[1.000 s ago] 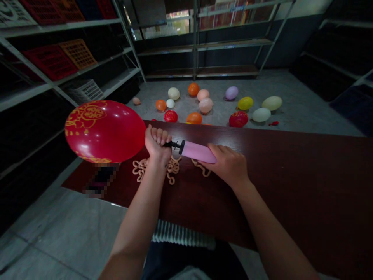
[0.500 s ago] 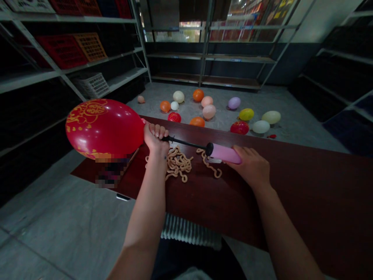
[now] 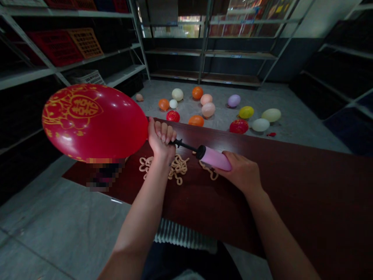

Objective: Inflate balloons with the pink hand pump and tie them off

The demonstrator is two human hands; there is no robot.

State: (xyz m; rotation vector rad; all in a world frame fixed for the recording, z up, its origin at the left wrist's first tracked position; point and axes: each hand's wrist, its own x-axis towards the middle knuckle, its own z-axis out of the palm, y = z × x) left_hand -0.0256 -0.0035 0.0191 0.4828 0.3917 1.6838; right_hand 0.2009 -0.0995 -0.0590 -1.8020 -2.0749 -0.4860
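Observation:
A large inflated red balloon [image 3: 96, 122] with gold printing sticks out to the left from my left hand [image 3: 163, 138]. That hand is closed around the balloon's neck and the black end of a balloon pump; its fingers hide where the two meet. My right hand [image 3: 241, 171] grips the pump's pink barrel [image 3: 215, 158], with the black rod [image 3: 188, 146] showing between my hands. Below them on the dark red table [image 3: 192, 202] lies a heap of beige twisted strands [image 3: 178, 167], partly behind my left wrist. A smaller strand [image 3: 214, 175] lies under the pump.
Several balloons, among them an orange one [image 3: 196, 121] and a yellow one [image 3: 246, 112], lie on the grey floor beyond the table. Metal shelves [image 3: 239, 55] stand at the back, and others at left hold crates [image 3: 86, 42]. A blurred patch covers something at the table's left end.
The red balloon looks larger and has turned, showing more gold print. My right hand has moved left with the pink barrel, so less of the black rod shows. The view has shifted slightly.

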